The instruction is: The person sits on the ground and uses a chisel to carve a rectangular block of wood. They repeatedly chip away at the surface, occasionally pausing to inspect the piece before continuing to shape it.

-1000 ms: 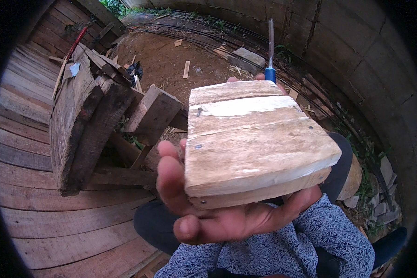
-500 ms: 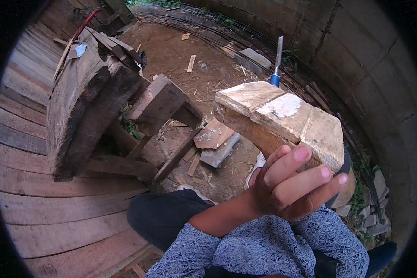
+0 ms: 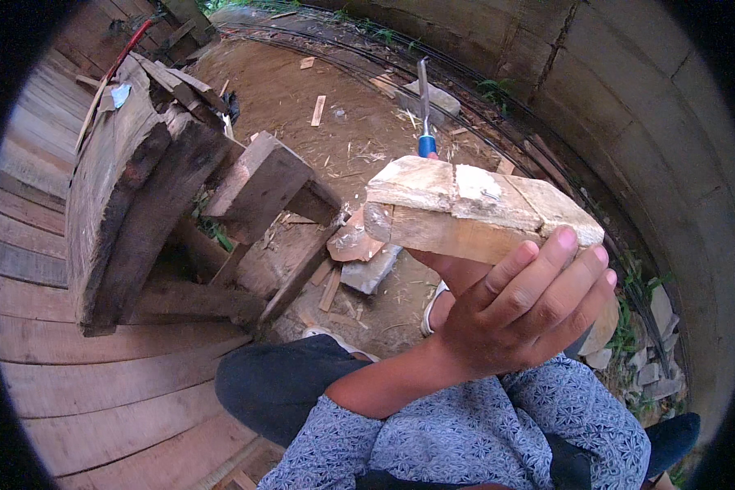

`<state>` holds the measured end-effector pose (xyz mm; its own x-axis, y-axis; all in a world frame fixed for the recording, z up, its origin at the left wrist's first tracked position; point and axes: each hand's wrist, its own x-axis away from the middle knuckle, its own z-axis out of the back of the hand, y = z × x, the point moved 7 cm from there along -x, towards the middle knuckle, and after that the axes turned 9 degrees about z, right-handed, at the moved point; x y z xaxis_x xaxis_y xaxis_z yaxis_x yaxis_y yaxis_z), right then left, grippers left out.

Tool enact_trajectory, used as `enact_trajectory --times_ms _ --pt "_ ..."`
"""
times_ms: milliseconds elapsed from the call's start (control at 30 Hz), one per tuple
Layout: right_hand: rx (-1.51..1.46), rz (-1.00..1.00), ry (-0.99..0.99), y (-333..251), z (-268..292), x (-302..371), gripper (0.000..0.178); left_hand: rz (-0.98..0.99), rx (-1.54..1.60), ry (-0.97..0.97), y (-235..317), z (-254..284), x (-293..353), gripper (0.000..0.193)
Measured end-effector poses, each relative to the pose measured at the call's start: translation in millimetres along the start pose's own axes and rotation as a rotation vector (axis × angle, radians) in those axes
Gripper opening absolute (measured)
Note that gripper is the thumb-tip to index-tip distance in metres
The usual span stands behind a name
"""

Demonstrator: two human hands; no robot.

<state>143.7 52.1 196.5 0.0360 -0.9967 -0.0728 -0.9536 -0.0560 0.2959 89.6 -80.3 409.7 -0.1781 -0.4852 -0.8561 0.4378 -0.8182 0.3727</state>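
My left hand (image 3: 506, 310) comes in from the lower left and grips a thick, pale wooden block (image 3: 465, 224) near its right end. The fingers lie along the block's near side and right edge. Across its top run dark cut lines and a whitish, freshly exposed patch. Beyond the block a chisel (image 3: 424, 102) points up and away, its metal shaft set in a blue handle. My right hand (image 3: 434, 155) is almost wholly behind the block; only a bit of finger shows at the chisel's handle.
A rough wooden bench (image 3: 131, 180) of heavy weathered beams stands at left beside a plank wall (image 3: 98, 359). Offcuts, shavings and a grey stone block (image 3: 370, 271) lie on the dirt floor (image 3: 278, 82). Black cables run along the concrete block wall (image 3: 629, 122) at right.
The wooden block has tilted, so more of its near side shows. The chisel has shifted left against the block. My left fingers have moved up around the block's right end.
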Motion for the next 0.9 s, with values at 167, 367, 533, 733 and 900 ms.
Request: enact_trajectory --times_ms 167,367,533,733,900 --pt "-0.010 0.010 0.003 -4 3 2 0.048 -0.013 0.012 0.014 1 -1 1 0.024" --pt "0.019 0.022 0.013 -3 4 -2 0.048 -0.013 0.019 0.015 -1 0 2 0.025" --pt "0.448 0.133 0.009 -18 -12 -26 0.048 -0.025 0.179 0.258 -51 28 3 0.062" --pt "1.088 0.639 0.070 16 -107 -4 0.035 0.436 0.615 0.613 -145 47 4 0.064" --pt "1.185 0.755 0.023 24 -127 10 0.037 0.730 0.947 0.626 -187 40 12 0.052"
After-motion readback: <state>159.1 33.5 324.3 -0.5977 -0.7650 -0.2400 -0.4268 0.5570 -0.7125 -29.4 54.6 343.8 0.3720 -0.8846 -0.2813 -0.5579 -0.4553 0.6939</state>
